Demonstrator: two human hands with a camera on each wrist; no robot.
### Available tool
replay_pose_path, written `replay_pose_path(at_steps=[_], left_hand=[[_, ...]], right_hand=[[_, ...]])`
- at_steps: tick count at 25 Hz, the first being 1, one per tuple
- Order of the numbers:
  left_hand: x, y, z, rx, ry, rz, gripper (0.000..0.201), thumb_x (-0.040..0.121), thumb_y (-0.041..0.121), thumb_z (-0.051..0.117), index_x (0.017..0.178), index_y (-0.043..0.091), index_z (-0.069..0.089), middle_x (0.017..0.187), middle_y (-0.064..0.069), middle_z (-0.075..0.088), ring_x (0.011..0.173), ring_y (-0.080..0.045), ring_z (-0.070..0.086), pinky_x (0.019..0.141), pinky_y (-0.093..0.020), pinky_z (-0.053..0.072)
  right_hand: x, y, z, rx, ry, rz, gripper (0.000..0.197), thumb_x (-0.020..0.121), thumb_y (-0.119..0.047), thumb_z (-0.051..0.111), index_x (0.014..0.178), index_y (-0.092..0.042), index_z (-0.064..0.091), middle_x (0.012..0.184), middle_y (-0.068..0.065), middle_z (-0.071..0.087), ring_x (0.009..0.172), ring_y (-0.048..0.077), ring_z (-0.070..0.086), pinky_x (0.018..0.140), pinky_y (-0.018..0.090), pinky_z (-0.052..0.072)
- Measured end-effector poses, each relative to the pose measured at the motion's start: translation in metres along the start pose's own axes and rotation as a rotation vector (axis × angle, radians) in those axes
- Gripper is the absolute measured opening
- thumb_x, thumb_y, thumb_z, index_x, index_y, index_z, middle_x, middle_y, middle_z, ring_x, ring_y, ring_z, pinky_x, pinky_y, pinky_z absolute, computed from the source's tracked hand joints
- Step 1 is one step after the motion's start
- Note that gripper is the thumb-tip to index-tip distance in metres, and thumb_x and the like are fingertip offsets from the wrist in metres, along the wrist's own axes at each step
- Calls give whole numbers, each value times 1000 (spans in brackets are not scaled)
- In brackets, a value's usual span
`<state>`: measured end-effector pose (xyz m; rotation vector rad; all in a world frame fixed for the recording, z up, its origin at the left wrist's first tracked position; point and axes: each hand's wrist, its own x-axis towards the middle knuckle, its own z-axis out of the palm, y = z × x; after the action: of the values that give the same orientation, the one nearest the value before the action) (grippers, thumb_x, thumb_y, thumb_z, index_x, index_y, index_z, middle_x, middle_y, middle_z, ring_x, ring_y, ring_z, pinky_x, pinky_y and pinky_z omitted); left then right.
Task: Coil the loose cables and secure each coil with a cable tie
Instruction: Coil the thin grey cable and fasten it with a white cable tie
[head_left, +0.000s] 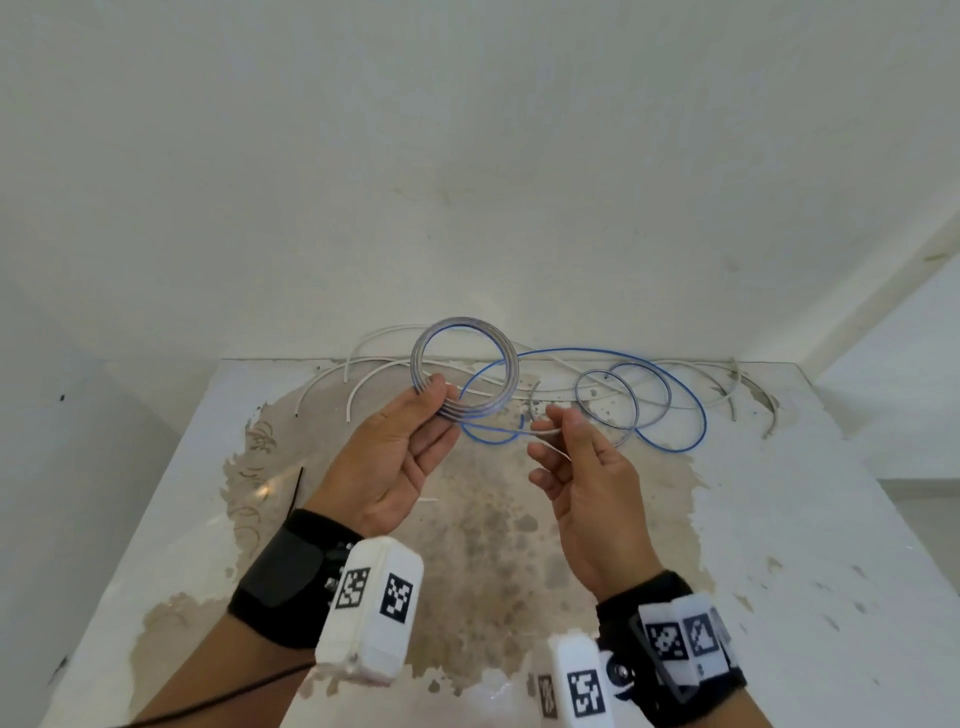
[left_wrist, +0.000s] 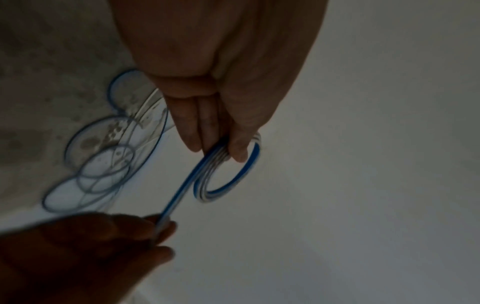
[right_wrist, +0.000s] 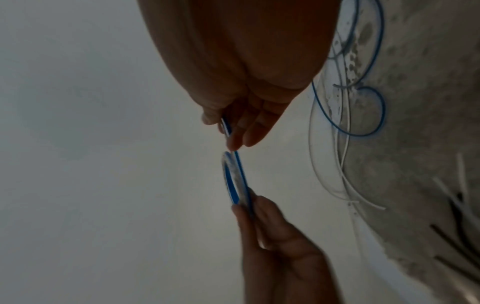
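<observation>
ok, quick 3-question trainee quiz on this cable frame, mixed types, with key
1. True or false: the left hand holds a wound coil up off the table.
2. The right hand pinches: A) a black tie B) the loose stretch of cable running to the coil C) nothing.
3. Fill in: most of the uncoiled cable lies in ___ on the table.

Key: 1 true; 2 B; 3 loops.
</observation>
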<state>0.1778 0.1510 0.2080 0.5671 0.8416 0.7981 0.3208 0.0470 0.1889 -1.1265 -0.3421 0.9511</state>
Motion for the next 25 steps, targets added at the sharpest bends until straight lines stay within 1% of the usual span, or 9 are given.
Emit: replay_pose_path(at_steps=[3, 5, 8, 11, 13, 16, 20, 23, 25], left_hand=[[-7, -7, -6, 121, -88, -3, 17, 77, 21, 69, 94, 19, 73, 91, 3, 78, 81, -5, 74, 76, -20, 59], [-8, -10, -12, 175, -108, -10, 23, 75, 20, 70, 97, 17, 74, 93, -1, 78, 83, -8, 75, 74, -20, 60], [-7, -11, -21, 227, -107, -24, 21, 74, 21, 71, 94, 17, 77, 94, -2, 78, 81, -9, 74, 77, -22, 60], [-8, -12, -28, 321, -128, -42, 16, 72, 25, 73, 85, 19, 81, 93, -2, 77, 78, -8, 72, 79, -21, 60], [-8, -13, -32, 354, -139, -65, 21, 73, 26, 73, 90, 17, 80, 95, -3, 78, 77, -7, 72, 77, -20, 59], [-9, -18, -35, 343, -124, -93, 29, 74, 24, 74, 101, 14, 76, 97, -4, 77, 77, -8, 72, 73, -20, 59], [-9, -21, -35, 223, -66, -110, 24, 73, 21, 73, 97, 15, 75, 93, -2, 77, 75, -8, 73, 71, -21, 60], [-11, -23, -35, 183, -60, -115, 25, 75, 20, 74, 99, 15, 75, 94, -3, 77, 75, -8, 74, 71, -22, 61], [-11, -25, -33, 173, -57, -110, 26, 75, 21, 74, 101, 15, 75, 95, -3, 77, 77, -9, 74, 71, -22, 61]], right_hand=[[14, -11, 1, -78, 10, 51, 22, 98, -33, 62, 103, -19, 78, 82, -5, 68, 65, 7, 60, 54, 21, 48], [20, -11, -2, -165, -24, 68, 23, 99, -35, 62, 104, -20, 79, 85, -7, 68, 67, 7, 59, 56, 23, 46], [21, -10, -4, -232, -120, 119, 27, 97, -38, 62, 104, -18, 78, 97, -3, 75, 78, 8, 66, 60, 24, 49], [21, -12, -7, -308, -189, 125, 39, 86, -42, 67, 109, -13, 77, 91, 0, 75, 77, 9, 68, 60, 23, 51], [22, -13, -11, -351, -230, 147, 40, 84, -40, 69, 111, -12, 77, 91, 1, 76, 79, 9, 70, 61, 22, 52], [19, -11, -15, -392, -233, 137, 26, 91, -30, 71, 105, -10, 78, 93, 6, 78, 83, 14, 74, 61, 23, 52], [13, -4, -14, -371, -148, 68, 16, 95, -23, 70, 96, -12, 81, 86, 8, 78, 76, 13, 70, 60, 23, 50], [9, -1, -12, -315, -124, 74, 16, 93, -26, 71, 96, -13, 80, 84, 5, 77, 77, 13, 70, 63, 25, 52], [8, 0, -10, -206, -145, 136, 28, 87, -32, 71, 104, -12, 78, 87, 3, 76, 79, 12, 70, 64, 24, 54]])
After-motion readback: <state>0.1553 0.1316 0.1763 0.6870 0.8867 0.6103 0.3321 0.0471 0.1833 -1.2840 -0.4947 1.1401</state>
